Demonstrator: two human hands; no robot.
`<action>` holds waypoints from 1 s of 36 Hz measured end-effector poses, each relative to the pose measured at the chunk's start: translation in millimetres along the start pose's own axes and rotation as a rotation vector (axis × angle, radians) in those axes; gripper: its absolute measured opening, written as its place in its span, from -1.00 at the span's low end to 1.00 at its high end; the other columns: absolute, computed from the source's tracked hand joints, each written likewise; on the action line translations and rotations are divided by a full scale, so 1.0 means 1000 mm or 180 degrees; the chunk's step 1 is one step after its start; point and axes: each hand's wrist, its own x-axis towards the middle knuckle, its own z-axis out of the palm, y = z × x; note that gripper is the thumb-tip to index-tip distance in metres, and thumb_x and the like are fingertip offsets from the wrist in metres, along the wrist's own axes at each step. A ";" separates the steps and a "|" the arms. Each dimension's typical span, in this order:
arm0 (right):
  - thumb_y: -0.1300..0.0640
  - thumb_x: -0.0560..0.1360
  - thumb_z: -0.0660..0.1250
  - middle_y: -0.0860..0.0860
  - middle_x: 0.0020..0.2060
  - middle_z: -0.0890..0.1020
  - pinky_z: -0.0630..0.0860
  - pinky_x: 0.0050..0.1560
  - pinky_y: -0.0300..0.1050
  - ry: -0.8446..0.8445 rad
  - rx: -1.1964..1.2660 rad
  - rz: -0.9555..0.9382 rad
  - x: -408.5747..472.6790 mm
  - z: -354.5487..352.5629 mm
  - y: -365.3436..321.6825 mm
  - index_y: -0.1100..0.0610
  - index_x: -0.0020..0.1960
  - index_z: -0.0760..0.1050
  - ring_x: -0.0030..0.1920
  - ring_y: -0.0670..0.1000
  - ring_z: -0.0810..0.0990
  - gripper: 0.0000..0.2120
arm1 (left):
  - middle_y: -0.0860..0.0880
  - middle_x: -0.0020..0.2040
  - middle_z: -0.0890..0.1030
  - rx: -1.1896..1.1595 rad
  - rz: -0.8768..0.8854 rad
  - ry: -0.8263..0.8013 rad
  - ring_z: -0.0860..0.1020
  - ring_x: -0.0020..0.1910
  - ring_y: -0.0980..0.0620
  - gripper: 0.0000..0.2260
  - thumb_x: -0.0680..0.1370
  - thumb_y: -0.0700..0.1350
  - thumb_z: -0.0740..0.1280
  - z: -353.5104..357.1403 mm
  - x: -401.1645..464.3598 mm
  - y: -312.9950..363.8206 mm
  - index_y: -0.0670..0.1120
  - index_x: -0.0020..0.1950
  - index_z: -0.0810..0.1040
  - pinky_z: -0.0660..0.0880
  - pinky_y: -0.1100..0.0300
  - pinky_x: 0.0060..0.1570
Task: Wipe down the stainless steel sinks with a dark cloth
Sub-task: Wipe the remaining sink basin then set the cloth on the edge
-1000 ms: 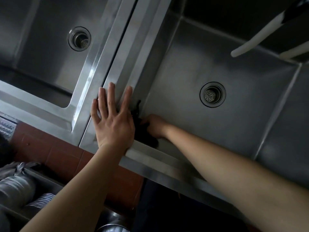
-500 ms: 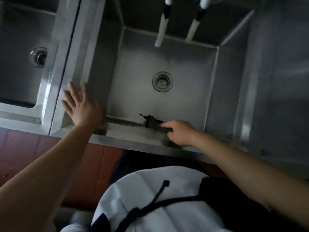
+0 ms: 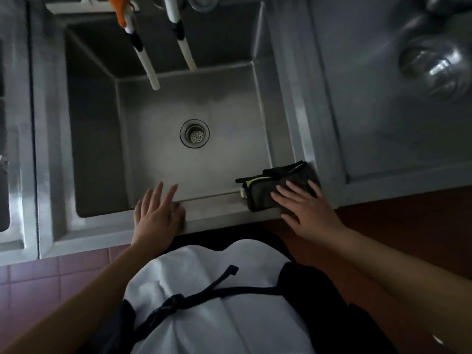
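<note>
The right hand (image 3: 310, 209) lies flat on the cloth (image 3: 275, 190), fingers spread, pressing it onto the front rim (image 3: 217, 209) of the sink (image 3: 194, 103) at the near right corner. There is no closed grip: the palm and fingers pin the cloth down from above. The cloth is folded, dark with a yellow-green edge, and part of it hangs over the rim toward the basin. The left hand (image 3: 157, 215) is open and empty, resting on the same front rim further left, fingertips reaching over the inner edge, probably as a brace.

As for progress, the steel gives little away. The basin floor around the drain (image 3: 194, 134) looks dull and even, with no clear streaks, so I cannot tell whether it is wiped. The cloth's place suggests the rim is the part in hand, with the corner just reached. Likely left: the right rim beside the cloth, the flat bench (image 3: 383, 98) to the right, and the second sink (image 3: 10, 123), only a sliver of which shows at the left edge. Two hoses (image 3: 166, 47) hang over the back of the basin.
</note>
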 end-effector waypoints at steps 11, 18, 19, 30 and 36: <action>0.08 0.50 0.22 -0.05 0.43 0.46 0.05 0.49 0.28 0.0608 0.0125 -0.0144 0.019 0.020 -0.063 -0.03 0.43 0.46 0.51 0.04 0.31 -0.51 | -0.02 0.64 0.01 -0.0370 -0.0884 0.0770 -0.04 0.60 -0.13 -0.36 0.51 0.05 0.11 -0.044 -0.030 -0.092 0.18 0.60 0.05 -0.07 -0.16 0.52; 0.10 0.37 0.45 0.01 0.33 0.57 0.28 0.35 0.42 0.0654 -0.0090 -0.0908 0.076 0.034 -0.186 0.02 0.32 0.58 0.40 0.14 0.48 -0.49 | -0.02 0.64 -0.07 -0.0500 -0.1449 0.0751 -0.10 0.61 -0.08 -0.30 0.57 -0.17 0.24 -0.039 -0.092 -0.174 0.10 0.62 -0.03 -0.06 -0.20 0.54; 0.09 0.38 0.47 0.01 0.38 0.53 0.20 0.39 0.41 0.0538 0.0000 -0.0936 0.083 0.037 -0.206 0.02 0.37 0.54 0.45 0.14 0.42 -0.45 | -0.01 0.64 -0.10 -0.0463 -0.1517 0.0711 -0.12 0.61 -0.07 -0.23 0.53 -0.24 0.26 -0.038 -0.102 -0.182 0.09 0.62 -0.06 -0.07 -0.18 0.55; -0.05 0.60 0.21 -0.12 0.58 0.19 -0.14 0.52 0.30 -0.0129 -0.0077 -0.1119 0.151 0.067 -0.394 -0.11 0.57 0.18 0.60 -0.02 -0.02 -0.45 | 0.02 0.64 -0.11 -0.0567 -0.1512 0.0539 -0.18 0.61 -0.04 -0.18 0.49 -0.16 0.34 -0.032 -0.156 -0.241 0.09 0.62 -0.07 -0.10 -0.07 0.55; -0.02 0.62 0.23 -0.13 0.54 0.28 -0.13 0.53 0.20 0.0183 -0.0087 -0.0912 0.146 0.077 -0.406 -0.11 0.54 0.25 0.58 -0.05 0.08 -0.50 | -0.04 0.64 -0.01 -0.0700 -0.0901 0.0767 -0.11 0.61 -0.09 -0.27 0.53 -0.17 0.31 -0.047 -0.142 -0.239 0.05 0.62 0.05 -0.05 -0.08 0.54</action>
